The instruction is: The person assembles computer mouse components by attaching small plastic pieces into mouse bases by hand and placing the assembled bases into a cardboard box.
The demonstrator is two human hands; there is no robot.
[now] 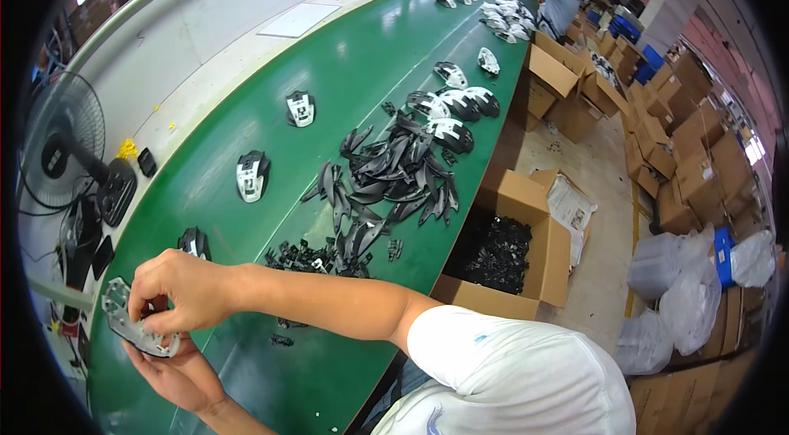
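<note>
At the lower left, my left hand grips a grey and white computer mouse shell from below, its hollow inner side turned up. My right hand reaches over from the right, thumb and fingers pinched down inside the shell. What those fingertips hold, if anything, is hidden. Just beyond my right hand lies a dark mouse shell. Farther up the green table, two black and white mouse shells lie in a spaced line. Under and past my right forearm is a heap of small black plastic parts.
A large pile of curved black side pieces covers the middle of the green table. Beyond it sit several mouse shells. A fan stands left. An open carton of black parts is at right; a co-worker is far off.
</note>
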